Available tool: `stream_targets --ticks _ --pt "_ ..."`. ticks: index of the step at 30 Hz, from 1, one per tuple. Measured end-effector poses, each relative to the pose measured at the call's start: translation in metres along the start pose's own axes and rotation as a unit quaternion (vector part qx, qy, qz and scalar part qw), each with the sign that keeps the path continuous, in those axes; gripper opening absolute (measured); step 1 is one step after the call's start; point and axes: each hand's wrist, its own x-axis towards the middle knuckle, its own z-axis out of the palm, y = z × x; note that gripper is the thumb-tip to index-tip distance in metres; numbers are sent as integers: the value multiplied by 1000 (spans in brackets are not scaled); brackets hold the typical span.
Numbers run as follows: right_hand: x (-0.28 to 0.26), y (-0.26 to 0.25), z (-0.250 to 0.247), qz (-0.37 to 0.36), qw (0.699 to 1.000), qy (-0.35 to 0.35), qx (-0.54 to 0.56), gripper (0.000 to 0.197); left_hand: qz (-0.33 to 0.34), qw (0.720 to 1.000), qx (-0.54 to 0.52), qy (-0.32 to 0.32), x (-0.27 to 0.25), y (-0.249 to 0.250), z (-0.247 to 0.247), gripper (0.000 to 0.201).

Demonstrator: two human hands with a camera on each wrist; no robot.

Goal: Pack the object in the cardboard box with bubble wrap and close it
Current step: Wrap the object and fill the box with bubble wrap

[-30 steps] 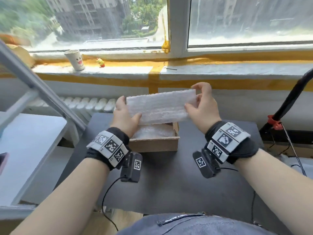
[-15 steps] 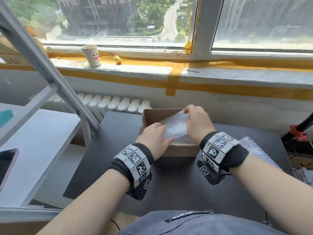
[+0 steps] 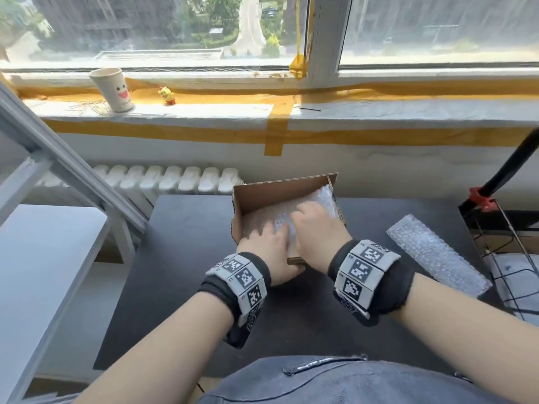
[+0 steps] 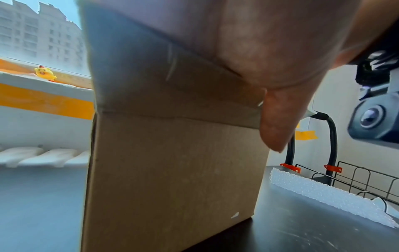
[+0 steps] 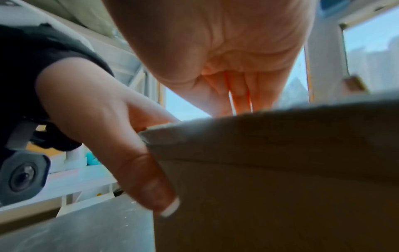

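While bubble wrap settles inside cardboard box on table, right hand presses it flat with straight fingers; left hand clamps near wall, thumb outside, steadying box; object hidden beneath.

The cardboard box fills the middle of the left wrist view and stands on the dark bench. The left hand lies over the box's top edge, its thumb pointing down along the box's right corner. Right of the box a strip of bubble wrap lies on the bench. Left of the box, a yellow toy chick sits on the windowsill.
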Motion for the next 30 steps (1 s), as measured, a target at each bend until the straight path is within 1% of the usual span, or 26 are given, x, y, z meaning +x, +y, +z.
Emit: stream_targets --ticks 1,3,6,9,15,18,20,22,23,25,26,27,30 --pt "2 3 4 26 999 -46 10 26 3 1000 -6 -2 1 -1 -1 89" --pt "6 8 10 68 992 -103 22 31 13 1000 -20 -10 3 -3 -3 88" --pt "14 12 19 93 982 -160 40 39 16 999 -40 -23 7 -7 -6 87" --pt "21 17 20 107 973 -196 64 43 5 997 -60 -40 9 -9 -11 87" --pt "31 27 25 129 958 -218 136 56 -9 994 -81 -79 13 -9 -13 102" --pt "33 28 27 132 956 -229 131 57 -19 993 -76 -84 12 -5 -12 103" --pt "33 28 29 133 959 -223 117 57 -24 994 -67 -80 12 -4 -10 104" --pt "30 27 31 121 969 -197 83 55 -23 996 -52 -69 11 -4 -7 104" --pt "27 26 32 108 977 -173 59 52 -22 997 -41 -63 11 -4 -5 103" --pt "20 23 34 68 990 -120 25 47 -18 998 -22 -52 9 -3 -2 99" --pt "18 23 36 51 993 -108 22 46 -17 999 -19 -48 9 -2 -1 98" --pt "17 24 38 44 993 -111 27 47 -16 999 -17 -45 9 -2 -1 97" --pt "19 28 38 37 985 -165 45 53 -17 999 -14 -43 9 -2 -1 100"
